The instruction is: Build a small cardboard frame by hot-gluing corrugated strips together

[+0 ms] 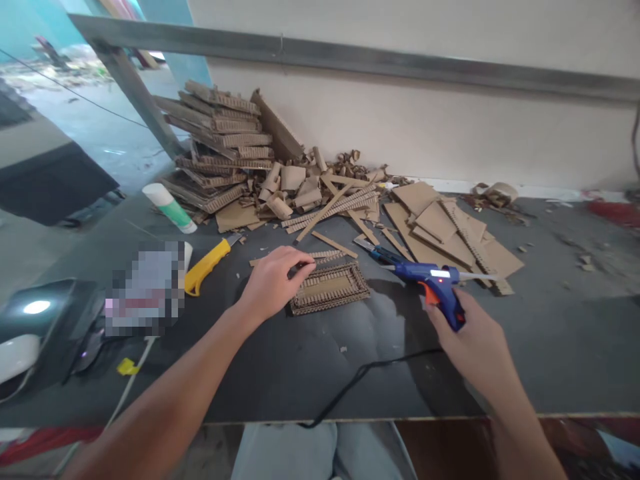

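Observation:
My right hand is wrapped round the grip of a blue hot glue gun. Its nozzle points left, a glue stick sticks out the back, and a black cord trails to the table's front edge. My left hand is closed, thumb and fingertips pinched together over the left end of a small rectangular corrugated cardboard tray. What the pinch holds, if anything, cannot be made out. Just beyond the fingertips lies a corrugated cardboard strip. Behind the nozzle a blue utility knife rests on the table.
Stacked cardboard pieces rise at the back left, beside curled scraps and strips. Flat cardboard sheets lie at back right. Left are a yellow-handled cutter, a white-green tube, a blurred-out object and a white mouse.

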`<move>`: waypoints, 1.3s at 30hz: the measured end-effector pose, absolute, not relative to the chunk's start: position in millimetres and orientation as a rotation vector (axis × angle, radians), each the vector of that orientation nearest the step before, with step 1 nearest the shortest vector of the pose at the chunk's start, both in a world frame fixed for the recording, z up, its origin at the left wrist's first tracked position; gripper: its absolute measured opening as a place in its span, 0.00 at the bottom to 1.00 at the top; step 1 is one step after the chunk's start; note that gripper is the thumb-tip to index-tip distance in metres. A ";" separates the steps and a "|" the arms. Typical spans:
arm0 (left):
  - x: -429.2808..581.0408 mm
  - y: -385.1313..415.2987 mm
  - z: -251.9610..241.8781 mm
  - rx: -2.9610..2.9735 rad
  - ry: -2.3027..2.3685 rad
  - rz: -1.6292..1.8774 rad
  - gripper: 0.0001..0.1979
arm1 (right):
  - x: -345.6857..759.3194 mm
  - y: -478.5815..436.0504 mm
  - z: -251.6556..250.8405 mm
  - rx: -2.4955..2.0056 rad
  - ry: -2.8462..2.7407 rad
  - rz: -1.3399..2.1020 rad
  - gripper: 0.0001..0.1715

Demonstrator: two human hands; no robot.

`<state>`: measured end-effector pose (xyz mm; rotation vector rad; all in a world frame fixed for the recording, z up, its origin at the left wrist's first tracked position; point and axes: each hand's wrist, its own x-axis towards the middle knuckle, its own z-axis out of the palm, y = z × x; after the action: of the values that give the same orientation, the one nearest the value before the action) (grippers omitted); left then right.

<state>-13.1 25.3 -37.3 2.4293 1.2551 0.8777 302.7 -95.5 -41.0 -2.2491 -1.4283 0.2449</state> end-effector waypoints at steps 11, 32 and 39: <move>-6.6 13.8 -31.7 2.587 1.037 0.761 0.06 | 298.3 -129.9 -66.3 -2.313 -1.501 -0.007 0.28; -6.0 17.3 -38.5 2.532 1.091 0.706 0.01 | 200.7 -16.5 -9.8 -1.171 -2.523 0.031 0.13; -8.4 18.1 -37.1 2.531 1.051 0.683 0.02 | 197.1 -1.8 -37.6 -1.204 -2.475 0.083 0.15</move>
<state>-8.4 18.1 -37.1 2.5313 1.0514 0.6832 197.1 -1.8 -37.6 -1.2041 -2.4755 0.0827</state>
